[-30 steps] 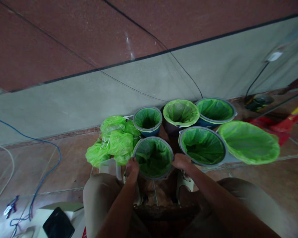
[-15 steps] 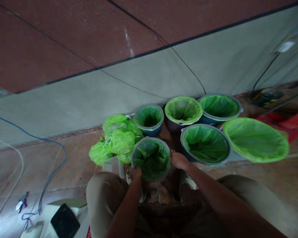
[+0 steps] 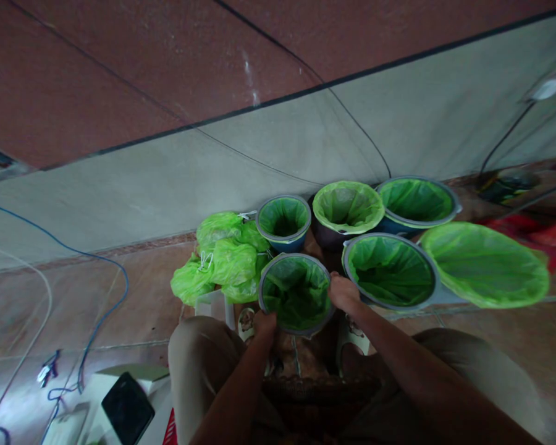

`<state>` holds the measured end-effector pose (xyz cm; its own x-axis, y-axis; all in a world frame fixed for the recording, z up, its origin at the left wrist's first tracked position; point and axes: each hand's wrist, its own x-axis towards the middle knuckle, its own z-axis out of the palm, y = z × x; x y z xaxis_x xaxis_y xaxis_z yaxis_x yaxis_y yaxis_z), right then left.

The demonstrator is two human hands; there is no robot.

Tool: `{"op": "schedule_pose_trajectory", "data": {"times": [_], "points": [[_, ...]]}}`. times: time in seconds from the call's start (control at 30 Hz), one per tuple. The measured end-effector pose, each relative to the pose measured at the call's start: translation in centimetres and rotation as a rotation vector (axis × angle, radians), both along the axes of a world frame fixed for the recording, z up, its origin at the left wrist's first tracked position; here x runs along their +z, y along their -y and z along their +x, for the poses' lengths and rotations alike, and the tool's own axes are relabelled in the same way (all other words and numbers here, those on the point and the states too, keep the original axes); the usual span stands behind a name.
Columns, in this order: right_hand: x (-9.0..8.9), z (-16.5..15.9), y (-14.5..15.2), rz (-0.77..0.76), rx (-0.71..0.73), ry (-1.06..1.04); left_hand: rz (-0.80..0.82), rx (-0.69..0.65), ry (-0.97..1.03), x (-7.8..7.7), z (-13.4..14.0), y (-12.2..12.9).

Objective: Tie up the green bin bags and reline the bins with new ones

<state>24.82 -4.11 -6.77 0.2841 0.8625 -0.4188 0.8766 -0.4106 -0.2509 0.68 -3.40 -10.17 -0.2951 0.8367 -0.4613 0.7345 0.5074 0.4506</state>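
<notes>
Between my knees is a round trash bin (image 3: 295,254) with a grey rim and a green bag lining its inside. My left hand (image 3: 264,324) is closed on the rim at the lower left. My right hand (image 3: 344,292) grips the opposite side of the rim, its fingers curled over the edge. Close by on the right stands another lined bin (image 3: 389,272) with a grey rim. Behind the held bin is a smaller blue bin (image 3: 283,219), also lined in green. The undersides of both hands are hidden.
Several filled green bags (image 3: 234,259) lie tied at the left, beside a clear plastic container (image 3: 213,304). More lined bins (image 3: 348,207) stand along the wall. A white box (image 3: 90,414) bears a dark phone-like object (image 3: 128,408). A blue cable (image 3: 106,312) crosses the floor.
The bin between my hands has shifted slightly to the right relative to the bags and turned a little, with both hands still on its rim. The whole view has also shifted slightly.
</notes>
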Motion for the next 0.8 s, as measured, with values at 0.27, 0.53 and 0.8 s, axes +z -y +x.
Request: {"op": "schedule_pose_trajectory", "data": {"times": [0.27,0.53,0.8], "points": [[2.3,-3.3,-1.5,0.189,-0.085,-0.435,0.210,-0.093,0.050,2.7,3.7,2.6],[1.0,-6.5,-1.0,0.053,-0.577,-1.150,0.343,-0.352,0.120,3.6,4.4,6.9],[2.1,-6.0,0.0,0.088,-0.487,-1.040,0.287,-0.396,0.354,4.1,3.4,7.4]]}}
